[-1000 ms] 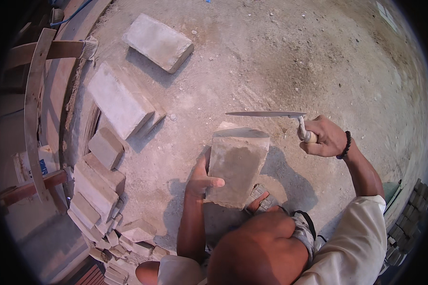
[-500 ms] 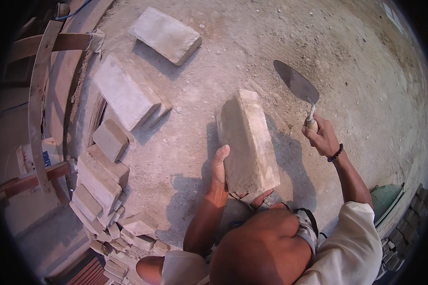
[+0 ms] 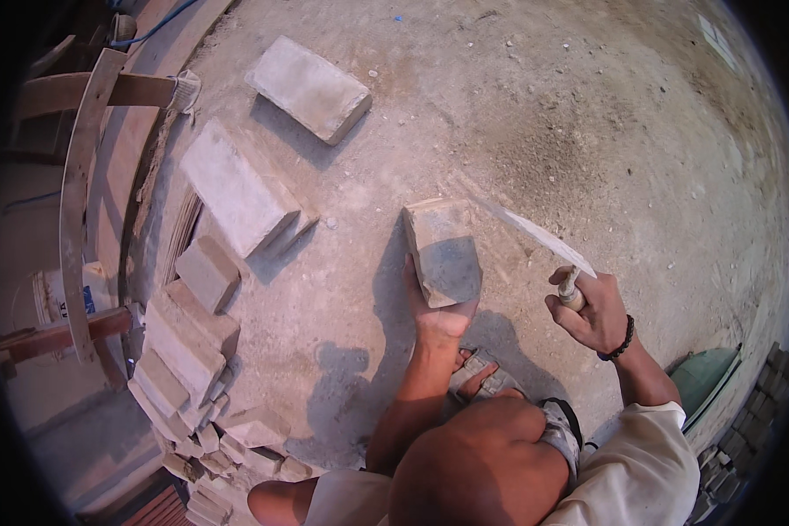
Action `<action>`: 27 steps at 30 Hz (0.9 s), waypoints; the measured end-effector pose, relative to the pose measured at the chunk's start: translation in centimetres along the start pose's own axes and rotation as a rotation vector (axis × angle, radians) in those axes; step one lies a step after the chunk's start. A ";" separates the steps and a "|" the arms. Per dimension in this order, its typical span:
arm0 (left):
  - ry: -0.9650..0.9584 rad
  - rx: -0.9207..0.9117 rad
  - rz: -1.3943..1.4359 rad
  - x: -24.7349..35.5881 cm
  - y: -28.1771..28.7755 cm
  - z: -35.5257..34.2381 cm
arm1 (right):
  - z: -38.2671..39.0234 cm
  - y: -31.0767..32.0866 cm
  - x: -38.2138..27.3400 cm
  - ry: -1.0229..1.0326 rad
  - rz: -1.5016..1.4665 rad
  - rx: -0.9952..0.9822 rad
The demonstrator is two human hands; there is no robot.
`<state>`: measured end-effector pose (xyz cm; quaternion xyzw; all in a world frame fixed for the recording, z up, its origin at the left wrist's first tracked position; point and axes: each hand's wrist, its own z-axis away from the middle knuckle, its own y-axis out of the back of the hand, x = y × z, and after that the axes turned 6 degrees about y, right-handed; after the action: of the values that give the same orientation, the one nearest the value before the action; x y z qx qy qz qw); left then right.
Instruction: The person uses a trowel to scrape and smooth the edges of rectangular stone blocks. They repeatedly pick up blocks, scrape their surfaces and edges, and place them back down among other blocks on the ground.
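My left hand is wrapped round the lower end of a pale block, holding it up above the ground. A dark patch covers the lower part of the block's upward face. In my right hand is a trowel, gripped by its pale handle. The blade is seen nearly edge-on and slightly blurred, slanting up and left toward the block's top right corner. Whether the blade touches the block, I cannot tell.
Large pale blocks lie on the dusty ground, with two stacked blocks nearer. A pile of blocks and broken pieces runs down the left, beside a wooden frame. A green object and stacked bricks are at right.
The held block has turned and looks much shorter; tilt or breakage, I cannot tell. My left hand has shifted under its end. The trowel blade has swung down and left toward the block.
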<state>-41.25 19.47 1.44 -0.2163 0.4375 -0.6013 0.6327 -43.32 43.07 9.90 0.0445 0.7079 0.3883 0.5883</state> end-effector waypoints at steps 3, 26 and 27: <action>-0.048 0.006 -0.094 -0.2 0.5 0.2 | -0.1 0.6 -1.3 0.171 0.133 -0.187; -0.164 0.274 0.000 -2.3 -5.8 -2.3 | -6.4 4.8 -0.2 -0.026 0.417 -0.033; -0.134 0.175 0.041 -1.6 -4.9 -2.3 | -5.7 3.7 -1.2 0.077 0.370 -0.085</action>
<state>-45.70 20.66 4.61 -0.1910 0.3444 -0.6083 0.6892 -49.39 42.16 13.15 0.1343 0.6924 0.5209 0.4808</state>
